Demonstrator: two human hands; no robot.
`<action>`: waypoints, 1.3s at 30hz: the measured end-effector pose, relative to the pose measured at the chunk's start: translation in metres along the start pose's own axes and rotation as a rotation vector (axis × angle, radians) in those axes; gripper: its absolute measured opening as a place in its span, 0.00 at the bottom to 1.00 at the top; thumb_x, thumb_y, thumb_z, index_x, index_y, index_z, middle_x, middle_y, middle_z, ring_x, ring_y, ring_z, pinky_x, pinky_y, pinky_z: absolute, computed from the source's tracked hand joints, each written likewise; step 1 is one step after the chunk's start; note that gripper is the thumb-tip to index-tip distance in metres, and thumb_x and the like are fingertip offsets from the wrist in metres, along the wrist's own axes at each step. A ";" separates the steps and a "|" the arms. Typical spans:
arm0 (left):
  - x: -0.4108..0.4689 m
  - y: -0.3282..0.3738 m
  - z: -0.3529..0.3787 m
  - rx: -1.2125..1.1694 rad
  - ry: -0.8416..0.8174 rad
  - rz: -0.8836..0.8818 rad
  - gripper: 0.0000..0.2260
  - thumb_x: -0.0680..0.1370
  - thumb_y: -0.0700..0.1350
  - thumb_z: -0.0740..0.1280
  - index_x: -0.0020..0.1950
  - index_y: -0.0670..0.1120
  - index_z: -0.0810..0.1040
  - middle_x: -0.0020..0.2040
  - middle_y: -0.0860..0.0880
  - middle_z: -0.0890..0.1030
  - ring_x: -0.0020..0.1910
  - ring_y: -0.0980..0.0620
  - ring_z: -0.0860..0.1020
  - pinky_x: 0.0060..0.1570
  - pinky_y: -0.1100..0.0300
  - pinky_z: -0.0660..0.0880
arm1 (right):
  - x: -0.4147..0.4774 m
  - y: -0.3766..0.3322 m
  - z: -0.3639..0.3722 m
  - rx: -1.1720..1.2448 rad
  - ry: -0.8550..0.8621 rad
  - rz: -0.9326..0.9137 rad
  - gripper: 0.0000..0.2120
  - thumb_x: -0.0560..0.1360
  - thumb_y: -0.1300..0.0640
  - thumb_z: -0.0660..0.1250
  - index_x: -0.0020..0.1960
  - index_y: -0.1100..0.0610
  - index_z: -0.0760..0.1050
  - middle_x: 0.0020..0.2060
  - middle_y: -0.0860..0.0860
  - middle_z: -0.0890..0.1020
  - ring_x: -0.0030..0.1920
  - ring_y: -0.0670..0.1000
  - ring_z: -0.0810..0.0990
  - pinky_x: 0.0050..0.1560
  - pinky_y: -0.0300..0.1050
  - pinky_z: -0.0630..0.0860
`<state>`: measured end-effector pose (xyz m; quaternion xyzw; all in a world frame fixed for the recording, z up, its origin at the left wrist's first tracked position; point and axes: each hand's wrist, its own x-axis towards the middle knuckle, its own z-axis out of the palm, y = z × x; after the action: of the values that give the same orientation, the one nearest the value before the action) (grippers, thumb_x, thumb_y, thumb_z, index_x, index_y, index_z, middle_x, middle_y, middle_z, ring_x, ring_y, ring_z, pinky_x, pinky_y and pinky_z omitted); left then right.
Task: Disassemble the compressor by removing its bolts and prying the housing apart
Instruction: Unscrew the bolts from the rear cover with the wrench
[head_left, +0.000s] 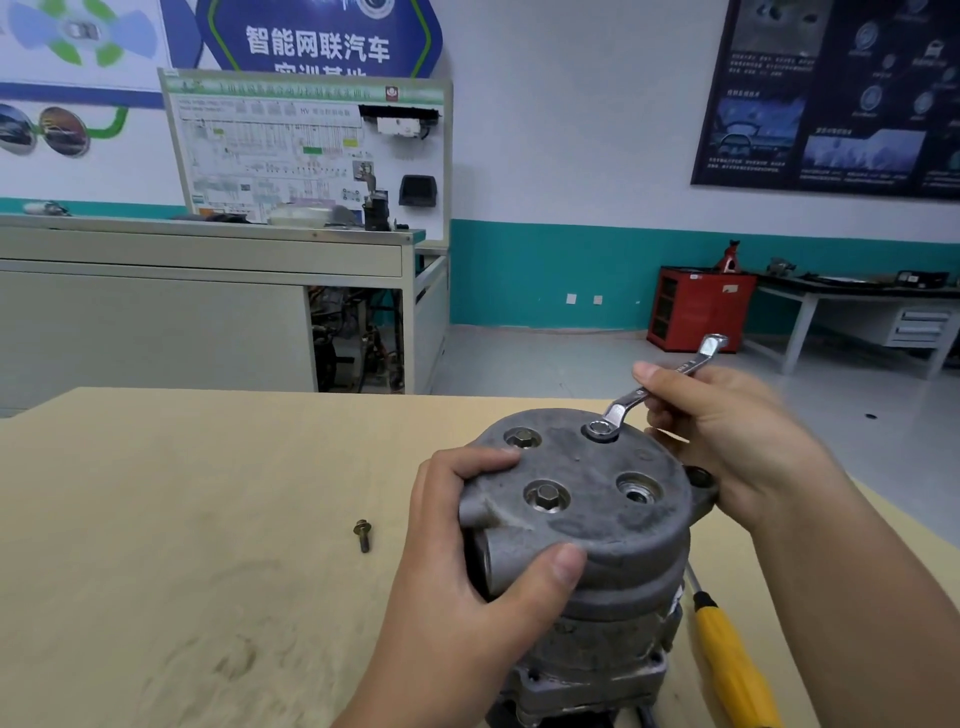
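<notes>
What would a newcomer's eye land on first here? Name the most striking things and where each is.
The grey compressor stands on the table, gripped by the left hand. The right hand holds a wrench with its ring end down on the compressor's top, at the far side. A loose bolt lies to the compressor's left, a yellow-handled screwdriver to its right.

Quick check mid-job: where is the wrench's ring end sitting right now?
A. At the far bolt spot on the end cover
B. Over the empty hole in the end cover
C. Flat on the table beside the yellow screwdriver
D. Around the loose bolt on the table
A: the ring end of the wrench sits at the far side of the compressor end cover, held by the right hand; the loose bolt and the empty hole are uncovered.
</notes>
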<state>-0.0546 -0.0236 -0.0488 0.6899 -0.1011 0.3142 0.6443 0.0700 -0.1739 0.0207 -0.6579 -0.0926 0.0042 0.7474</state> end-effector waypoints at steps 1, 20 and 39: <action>0.000 0.000 0.000 -0.003 0.004 -0.002 0.21 0.59 0.57 0.71 0.51 0.65 0.74 0.52 0.59 0.78 0.49 0.56 0.81 0.43 0.67 0.75 | 0.001 -0.001 0.000 -0.044 -0.002 -0.003 0.06 0.72 0.58 0.70 0.39 0.56 0.75 0.25 0.46 0.76 0.29 0.44 0.71 0.37 0.39 0.71; 0.001 -0.001 0.002 0.017 -0.017 0.018 0.21 0.60 0.57 0.72 0.52 0.64 0.73 0.55 0.51 0.78 0.51 0.52 0.81 0.45 0.64 0.76 | -0.007 -0.022 0.039 -0.700 -0.110 -0.227 0.02 0.74 0.60 0.68 0.44 0.55 0.77 0.36 0.52 0.83 0.37 0.51 0.78 0.46 0.47 0.74; 0.003 -0.001 0.003 0.043 -0.024 0.043 0.21 0.61 0.57 0.72 0.52 0.64 0.73 0.56 0.50 0.79 0.53 0.51 0.81 0.49 0.58 0.77 | -0.059 -0.032 0.048 -1.205 -0.242 -0.607 0.06 0.76 0.46 0.63 0.42 0.44 0.67 0.45 0.41 0.73 0.54 0.46 0.68 0.57 0.47 0.61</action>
<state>-0.0511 -0.0255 -0.0476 0.7050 -0.1169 0.3220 0.6210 0.0017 -0.1386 0.0502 -0.8989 -0.3418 -0.1841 0.2033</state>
